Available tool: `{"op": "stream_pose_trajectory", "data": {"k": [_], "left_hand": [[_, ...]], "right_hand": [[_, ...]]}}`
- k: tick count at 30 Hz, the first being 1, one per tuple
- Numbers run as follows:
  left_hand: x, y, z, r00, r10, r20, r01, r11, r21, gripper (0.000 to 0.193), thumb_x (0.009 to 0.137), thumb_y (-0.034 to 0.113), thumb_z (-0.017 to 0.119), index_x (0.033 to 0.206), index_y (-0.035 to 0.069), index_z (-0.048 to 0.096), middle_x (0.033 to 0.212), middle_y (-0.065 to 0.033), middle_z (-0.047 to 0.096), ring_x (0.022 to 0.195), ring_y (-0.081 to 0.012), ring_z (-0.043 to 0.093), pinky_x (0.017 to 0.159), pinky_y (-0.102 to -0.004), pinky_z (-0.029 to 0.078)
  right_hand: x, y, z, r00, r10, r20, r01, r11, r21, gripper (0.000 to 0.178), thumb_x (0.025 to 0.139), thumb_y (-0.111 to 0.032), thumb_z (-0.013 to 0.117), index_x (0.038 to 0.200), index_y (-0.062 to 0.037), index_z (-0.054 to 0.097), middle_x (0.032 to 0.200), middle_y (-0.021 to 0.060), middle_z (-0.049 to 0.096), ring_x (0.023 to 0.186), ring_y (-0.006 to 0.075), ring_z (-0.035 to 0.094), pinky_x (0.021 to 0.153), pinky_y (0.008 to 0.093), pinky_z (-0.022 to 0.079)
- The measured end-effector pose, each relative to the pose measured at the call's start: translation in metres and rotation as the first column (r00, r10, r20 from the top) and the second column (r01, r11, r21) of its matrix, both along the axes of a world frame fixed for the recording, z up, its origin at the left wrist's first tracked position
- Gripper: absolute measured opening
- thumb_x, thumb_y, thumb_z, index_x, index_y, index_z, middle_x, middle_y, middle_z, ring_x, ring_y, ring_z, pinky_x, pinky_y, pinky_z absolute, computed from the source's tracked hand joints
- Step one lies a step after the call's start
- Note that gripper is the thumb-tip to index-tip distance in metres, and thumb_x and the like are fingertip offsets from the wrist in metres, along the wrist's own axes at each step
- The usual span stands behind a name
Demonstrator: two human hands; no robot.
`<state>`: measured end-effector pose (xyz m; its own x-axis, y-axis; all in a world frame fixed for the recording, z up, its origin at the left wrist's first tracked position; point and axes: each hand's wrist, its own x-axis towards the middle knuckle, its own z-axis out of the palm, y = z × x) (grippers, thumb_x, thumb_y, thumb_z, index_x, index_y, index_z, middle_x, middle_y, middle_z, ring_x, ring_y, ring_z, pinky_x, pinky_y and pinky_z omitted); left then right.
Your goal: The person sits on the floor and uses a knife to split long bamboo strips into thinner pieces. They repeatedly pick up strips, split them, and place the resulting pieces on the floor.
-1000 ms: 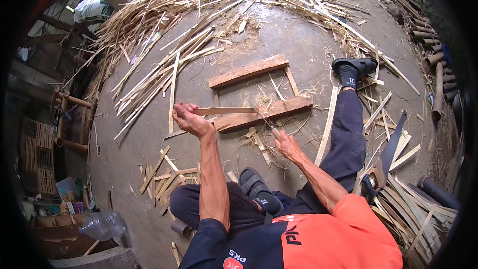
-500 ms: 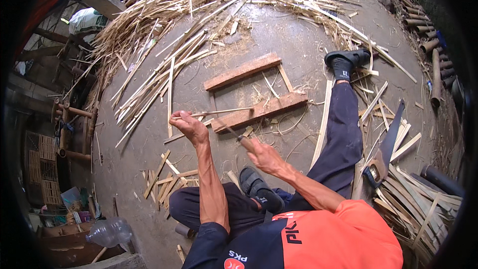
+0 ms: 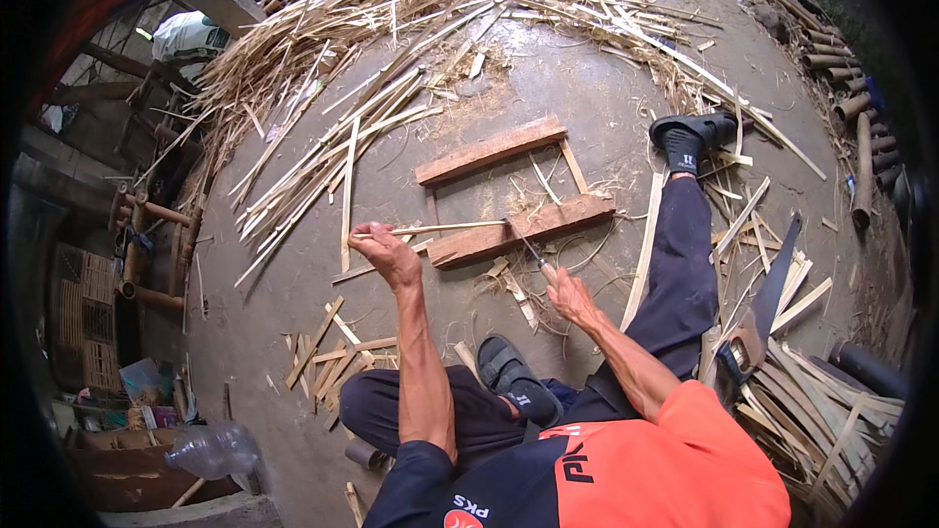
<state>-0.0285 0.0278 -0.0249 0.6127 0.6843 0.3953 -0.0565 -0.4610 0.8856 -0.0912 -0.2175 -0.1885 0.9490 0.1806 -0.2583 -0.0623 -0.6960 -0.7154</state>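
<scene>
Head view, looking down: whittling under way on a thin pale bamboo strip (image 3: pixel 445 229), judged mid-step, one end being shaved. Left hand (image 3: pixel 384 252) curled tight round the strip's near end, well to the left of the lower brown wooden plank (image 3: pixel 523 230), with the strip running level across to rest on that plank's top edge. Right hand (image 3: pixel 565 293) closed round the handle of a small dark-bladed knife (image 3: pixel 529 250), just below the plank, blade angled up toward the strip's far tip; whether edge and strip actually touch, too small to tell. Fingers of neither hand spread, both clenched on their tools.

Next move, by judgement: a steady draw of blade along strip, left hand keeping it pinned against the plank, with care for the thumb.

Around the plank: a second brown plank (image 3: pixel 489 149) beyond it, joined by thin slats. Curled shavings (image 3: pixel 509 279) just below it on the grey concrete floor (image 3: pixel 587 88). Long-bladed handsaw (image 3: pixel 768 298) well to the right, past the outstretched dark-trousered leg (image 3: pixel 685 254). Heaped split bamboo (image 3: pixel 323 68) far beyond.
</scene>
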Motion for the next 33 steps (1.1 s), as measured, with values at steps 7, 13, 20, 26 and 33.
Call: {"op": "stream_pose_trajectory", "data": {"k": [7,13,20,26,33], "left_hand": [[0.003,0.046,-0.039,0.918,0.290,0.271,0.056,0.581,-0.812,0.014,0.088,0.005,0.034,0.097,0.004,0.044,0.078,-0.0072,0.053,0.074,-0.0183,0.053,0.075,-0.0344,0.045],[0.013,0.052,-0.156,0.951,-0.257,0.173,0.191,0.045,-0.981,0.016,0.086,0.005,0.038,0.102,0.006,0.044,0.087,-0.0091,0.055,0.079,-0.0193,0.055,0.076,-0.0406,0.047],[0.009,-0.121,-0.021,0.667,-0.716,-0.206,0.745,0.649,0.152,0.049,0.075,-0.002,0.051,0.123,0.000,0.042,0.118,-0.0185,0.050,0.111,-0.0315,0.047,0.095,-0.0354,0.037],[0.013,-0.111,-0.007,0.683,-0.712,-0.159,0.730,0.660,0.178,0.024,0.081,0.004,0.055,0.105,0.001,0.056,0.093,-0.0148,0.062,0.085,-0.0266,0.062,0.072,-0.0323,0.049],[0.020,-0.090,-0.003,0.698,-0.701,-0.146,0.713,0.699,0.058,0.021,0.082,0.010,0.059,0.101,0.002,0.056,0.086,-0.0102,0.063,0.079,-0.0175,0.062,0.068,-0.0294,0.049]], "right_hand": [[0.003,-0.014,0.062,0.893,-0.274,-0.356,0.449,0.588,0.673,0.043,0.076,-0.039,0.066,0.092,-0.0047,0.044,0.062,0.0029,0.049,0.047,0.0108,0.051,0.038,0.0257,0.042],[0.055,-0.016,0.161,0.907,-0.357,-0.225,0.352,0.347,0.869,0.028,0.081,-0.023,0.063,0.092,-0.0062,0.043,0.062,0.0002,0.050,0.046,0.0079,0.050,0.037,0.0218,0.041],[0.084,-0.015,0.179,0.781,-0.421,0.460,0.196,0.866,0.460,0.032,0.078,-0.012,0.060,0.101,0.0003,0.042,0.072,0.0188,0.057,0.064,0.0347,0.060,0.054,0.0416,0.046],[0.068,0.016,0.215,0.870,-0.268,0.414,0.007,0.846,0.534,0.051,0.081,-0.011,0.058,0.124,-0.0046,0.032,0.079,0.0130,0.058,0.058,0.0238,0.059,0.049,0.0356,0.048],[0.019,-0.003,0.272,0.992,-0.083,-0.096,0.121,0.400,0.908,0.042,0.084,-0.005,0.047,0.122,-0.0046,0.029,0.071,0.0056,0.049,0.050,0.0139,0.054,0.043,0.0281,0.049]]}}
